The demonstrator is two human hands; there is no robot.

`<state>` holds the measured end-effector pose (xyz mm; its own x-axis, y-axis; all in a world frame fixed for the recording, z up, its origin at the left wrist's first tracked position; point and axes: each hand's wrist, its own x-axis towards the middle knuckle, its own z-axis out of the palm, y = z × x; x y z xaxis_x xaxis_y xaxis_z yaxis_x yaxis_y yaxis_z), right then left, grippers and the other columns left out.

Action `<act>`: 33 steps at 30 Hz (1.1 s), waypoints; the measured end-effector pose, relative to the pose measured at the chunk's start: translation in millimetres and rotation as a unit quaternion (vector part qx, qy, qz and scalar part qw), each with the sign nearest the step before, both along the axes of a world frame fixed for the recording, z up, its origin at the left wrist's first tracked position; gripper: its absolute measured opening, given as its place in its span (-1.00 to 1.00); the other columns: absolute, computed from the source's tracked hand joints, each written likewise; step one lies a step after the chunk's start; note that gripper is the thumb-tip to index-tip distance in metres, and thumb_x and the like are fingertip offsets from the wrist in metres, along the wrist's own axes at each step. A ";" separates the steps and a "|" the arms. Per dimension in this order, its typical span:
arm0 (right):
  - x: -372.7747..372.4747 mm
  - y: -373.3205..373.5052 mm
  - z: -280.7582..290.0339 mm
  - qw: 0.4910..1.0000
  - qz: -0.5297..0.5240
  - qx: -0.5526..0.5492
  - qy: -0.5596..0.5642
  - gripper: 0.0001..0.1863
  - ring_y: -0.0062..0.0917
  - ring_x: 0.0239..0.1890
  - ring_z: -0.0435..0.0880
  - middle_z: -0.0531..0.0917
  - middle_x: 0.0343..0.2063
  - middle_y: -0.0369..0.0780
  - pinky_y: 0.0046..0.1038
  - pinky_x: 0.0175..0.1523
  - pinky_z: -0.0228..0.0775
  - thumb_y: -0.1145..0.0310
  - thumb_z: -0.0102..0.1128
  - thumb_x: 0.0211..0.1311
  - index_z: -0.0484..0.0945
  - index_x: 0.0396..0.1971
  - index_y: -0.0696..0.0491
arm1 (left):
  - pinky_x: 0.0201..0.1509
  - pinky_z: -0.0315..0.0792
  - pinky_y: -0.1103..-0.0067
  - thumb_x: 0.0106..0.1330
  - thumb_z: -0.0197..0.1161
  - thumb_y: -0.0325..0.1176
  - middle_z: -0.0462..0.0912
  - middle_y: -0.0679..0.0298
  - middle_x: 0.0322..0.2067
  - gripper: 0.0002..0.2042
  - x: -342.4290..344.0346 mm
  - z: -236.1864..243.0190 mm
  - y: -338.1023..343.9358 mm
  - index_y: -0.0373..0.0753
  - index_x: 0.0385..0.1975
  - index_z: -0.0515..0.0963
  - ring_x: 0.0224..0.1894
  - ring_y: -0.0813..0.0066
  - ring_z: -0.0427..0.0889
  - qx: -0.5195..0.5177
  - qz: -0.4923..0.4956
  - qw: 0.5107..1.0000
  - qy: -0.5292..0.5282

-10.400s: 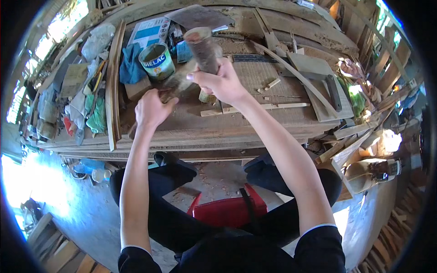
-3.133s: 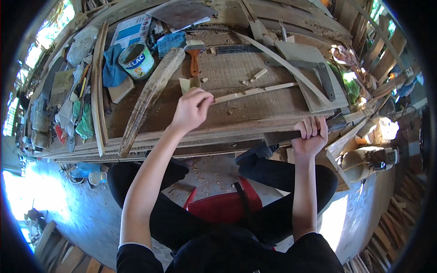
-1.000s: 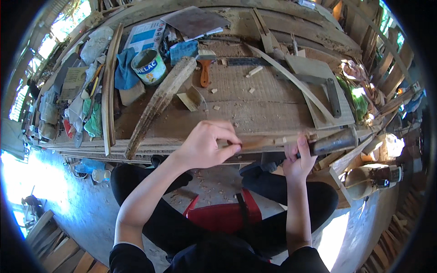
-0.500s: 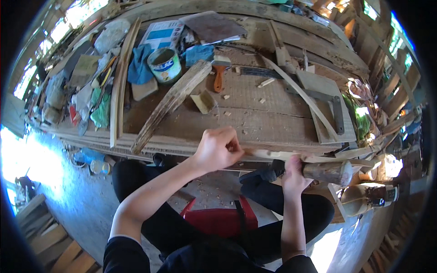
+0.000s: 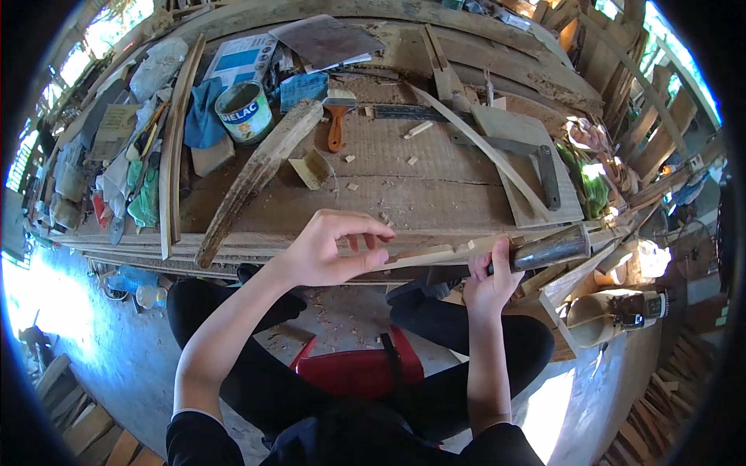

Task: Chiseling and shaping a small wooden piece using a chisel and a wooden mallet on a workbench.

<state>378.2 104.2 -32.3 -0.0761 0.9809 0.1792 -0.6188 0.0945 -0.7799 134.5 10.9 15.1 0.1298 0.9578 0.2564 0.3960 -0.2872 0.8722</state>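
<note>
- Head view: the wooden strip (image 5: 435,253) spans both hands at the workbench (image 5: 435,198) edge, seemingly being handled.
- Left hand (image 5: 317,250) spreads loosely, thumb at its end; right hand (image 5: 491,289) closes around strip and wooden cylinder (image 5: 553,248).
- Turning it would call for a firmer left pinch.
- Tin (image 5: 247,126) upright; contents unclear.

From here I see the left hand (image 5: 330,248), fingers parted, at one end of a wooden strip (image 5: 439,254); the right hand (image 5: 489,286) holds the strip and a thick-handled tool (image 5: 556,247). A paintbrush (image 5: 336,130) lies on the tabletop (image 5: 435,196).
</note>
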 end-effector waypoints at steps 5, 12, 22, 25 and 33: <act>-0.1 -1.6 8.7 1.000 -0.005 0.005 0.001 -0.79 -0.74 -0.74 0.20 0.35 -0.70 -0.38 -0.64 -0.63 -0.04 0.32 0.21 0.36 0.39 -0.38 0.07 | -0.18 0.56 0.51 0.07 0.47 -0.44 0.70 0.11 -0.23 -0.68 9.7 3.3 -1.3 -0.36 -0.16 0.64 -0.26 0.31 0.70 0.049 -0.019 0.995 0.090; 0.6 1.6 4.5 0.999 0.019 0.035 0.011 -0.80 -0.73 -0.72 0.23 0.33 -0.70 -0.39 -0.65 -0.60 -0.02 0.33 0.18 0.37 0.39 -0.39 0.06 | -0.19 0.59 0.49 0.03 0.49 -0.51 0.70 0.17 -0.25 -0.75 15.5 -1.7 0.0 -0.29 -0.26 0.68 -0.26 0.30 0.70 0.187 0.040 0.975 0.117; -8.3 -2.9 7.8 0.999 -0.036 0.004 -0.022 -0.82 -0.73 -0.75 0.19 0.31 -0.72 -0.39 -0.63 -0.62 -0.02 0.33 0.12 0.39 0.38 -0.41 0.01 | -0.30 0.68 0.59 0.06 0.44 -0.58 0.66 0.25 -0.26 -0.71 15.8 9.1 -4.4 -0.26 -0.19 0.63 -0.24 0.48 0.69 0.123 0.054 0.990 0.047; -9.2 -1.9 5.2 0.999 -0.035 0.005 -0.040 -0.78 -0.74 -0.76 0.13 0.28 -0.73 -0.40 -0.63 -0.62 -0.04 0.30 0.07 0.44 0.35 -0.44 0.00 | -0.19 0.58 0.52 0.09 0.42 -0.50 0.67 0.22 -0.29 -0.76 13.2 8.7 -4.5 -0.26 -0.23 0.63 -0.27 0.36 0.69 0.139 0.050 0.988 0.041; -9.2 -0.6 4.1 1.000 -0.011 -0.007 -0.004 -0.79 -0.72 -0.77 0.19 0.29 -0.75 -0.40 -0.61 -0.63 -0.03 0.33 0.16 0.39 0.38 -0.42 0.04 | -0.26 0.45 0.70 0.17 0.42 -0.43 0.71 0.29 -0.40 -0.79 -7.5 17.8 -4.7 -0.33 -0.23 0.67 -0.34 0.71 0.59 -0.078 0.070 0.994 -0.020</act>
<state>369.0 103.6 -28.3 -0.0562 0.9847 0.1650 -0.6111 0.0967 -0.7856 127.0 6.2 32.9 -0.0154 0.9943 0.1056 0.3866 -0.0915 0.9177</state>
